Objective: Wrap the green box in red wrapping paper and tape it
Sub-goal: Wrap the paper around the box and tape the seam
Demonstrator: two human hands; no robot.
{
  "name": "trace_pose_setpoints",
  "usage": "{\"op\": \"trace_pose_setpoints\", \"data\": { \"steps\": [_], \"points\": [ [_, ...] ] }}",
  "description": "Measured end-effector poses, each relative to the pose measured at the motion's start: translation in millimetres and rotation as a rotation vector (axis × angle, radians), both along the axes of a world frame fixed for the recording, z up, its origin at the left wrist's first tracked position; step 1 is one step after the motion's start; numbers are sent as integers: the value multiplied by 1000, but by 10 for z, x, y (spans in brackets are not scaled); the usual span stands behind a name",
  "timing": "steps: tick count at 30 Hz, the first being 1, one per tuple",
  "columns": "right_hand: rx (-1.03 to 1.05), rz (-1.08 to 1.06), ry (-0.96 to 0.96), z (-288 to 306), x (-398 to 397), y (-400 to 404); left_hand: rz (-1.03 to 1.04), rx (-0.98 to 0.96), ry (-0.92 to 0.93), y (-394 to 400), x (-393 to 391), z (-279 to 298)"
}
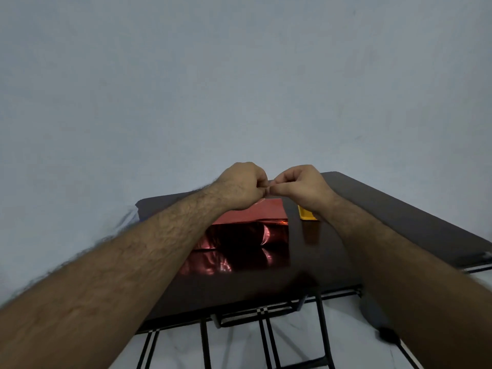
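box: the wrapped box (250, 222) was already covered in shiny red foil paper, no green showing, top face matte pinkish-red and the near side dark with bright glints
where: it sat on the table toward the far side, just below and behind the hands
direction: long axis ran left to right across the view, long side facing the camera
left hand (241, 186): raised above the box, fingers curled in, fingertips meeting the other hand's
right hand (300, 187): same deal, curled, pinching at something tiny between the two hands, couldn't tell what it was
yellow thing (307, 213): sat right of the box, partly behind the right wrist
table (266, 283): dark, glossy, mirrored the foil
room: plain pale wall (239, 75), white floor (239, 350) under the black table frame
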State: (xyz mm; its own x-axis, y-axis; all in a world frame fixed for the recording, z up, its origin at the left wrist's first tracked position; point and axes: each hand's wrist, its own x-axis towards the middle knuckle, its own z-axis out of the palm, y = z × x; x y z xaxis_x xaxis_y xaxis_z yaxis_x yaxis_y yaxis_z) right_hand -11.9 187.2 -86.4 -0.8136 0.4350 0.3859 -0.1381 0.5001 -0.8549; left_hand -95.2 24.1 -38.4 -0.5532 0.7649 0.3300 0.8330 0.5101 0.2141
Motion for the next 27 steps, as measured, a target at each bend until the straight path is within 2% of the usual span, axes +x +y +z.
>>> {"op": "trace_pose_setpoints", "data": {
  "steps": [6,11,13,15,19,21,23,27],
  "points": [
    [34,9,-155,313,-10,-484,17,15,79,-436,-93,74],
    [66,6,-169,358,-70,-810,78,-9,59,-718,-152,117],
    [64,-25,-130,354,-100,-924,83,59,-79,-818,-167,151],
    [23,-68,-75,351,-144,-1048,73,183,-341,-956,-189,208],
    [-96,-120,50,367,-228,-1246,206,395,-868,-1258,-336,382],
    [-183,-131,93,378,-250,-1280,258,561,-1018,-1404,-534,349],
    [-295,-103,55,372,-262,-1316,286,661,-1001,-1547,-777,163],
    [-465,-29,-92,243,-312,-1364,290,610,-633,-1702,-1089,-489]
  ]
}}
